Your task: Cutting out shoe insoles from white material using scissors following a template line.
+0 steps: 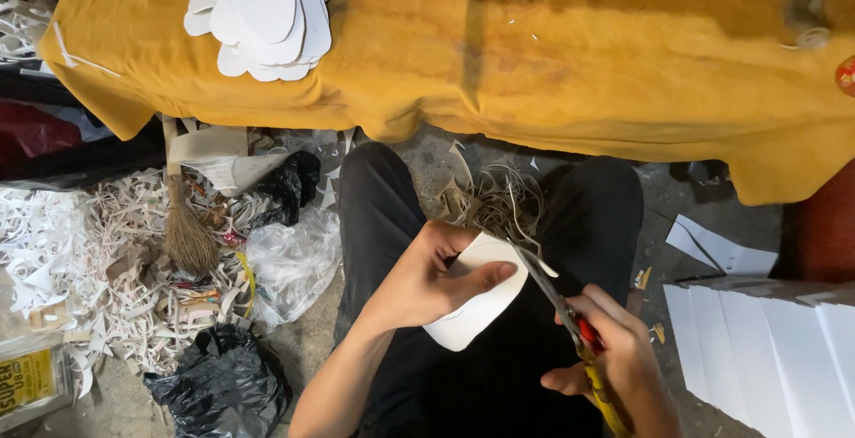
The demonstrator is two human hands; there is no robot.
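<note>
Left hand (427, 282) grips a white insole-shaped cutout (476, 300) over the lap, right hand (614, 358) squeezes red-and-yellow scissors (570, 322) biting its edge. Finished cutouts (263, 15) are stacked at the mustard-covered bench's (579, 55) near-left edge; trimmings (80, 260) and a small broom (187, 233) litter the floor left.

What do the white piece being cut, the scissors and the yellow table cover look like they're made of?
White piece: probably thin card or foam sheet, matt; it holds its flat shape in the left hand.
Scissors: dull grey metal blades, handles coated red and yellow, likely plastic, in the right hand.
Table cover: soft woven cloth; it drapes and creases.
</note>
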